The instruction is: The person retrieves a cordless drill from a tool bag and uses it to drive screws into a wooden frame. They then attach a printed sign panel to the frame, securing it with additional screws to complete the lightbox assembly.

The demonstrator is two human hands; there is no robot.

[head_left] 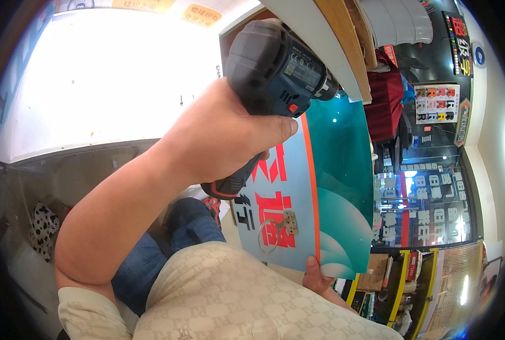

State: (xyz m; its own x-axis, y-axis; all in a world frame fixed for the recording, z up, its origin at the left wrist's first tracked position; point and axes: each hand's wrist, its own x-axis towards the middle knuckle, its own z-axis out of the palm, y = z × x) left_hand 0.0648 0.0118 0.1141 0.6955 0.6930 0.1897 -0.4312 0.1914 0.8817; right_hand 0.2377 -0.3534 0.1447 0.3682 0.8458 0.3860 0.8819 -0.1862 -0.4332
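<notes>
My left hand (224, 122) is wrapped round the grip of a dark cordless drill (255, 65), its thumb stretched along the side beneath the body. The drill's chuck (327, 89) points right, and its battery base (228, 188) shows below my wrist. Behind the drill stands a printed sign board (343, 170), pale grey with red characters, an orange stripe and a teal part. My right hand (316, 276) grips its lower edge, thumb on the front face; the other fingers are hidden. A perforated metal plate (290, 222) with a metal ring (269, 236) rests against the board; how it is fixed I cannot tell.
At the left is a bright white panel (111, 73). A wood-edged board (343, 42) slants across the top, near the chuck. To the right are a dark red cloth (384, 102), sample letters on a wall board (437, 104) and yellow-edged shelves (400, 277) with boxes.
</notes>
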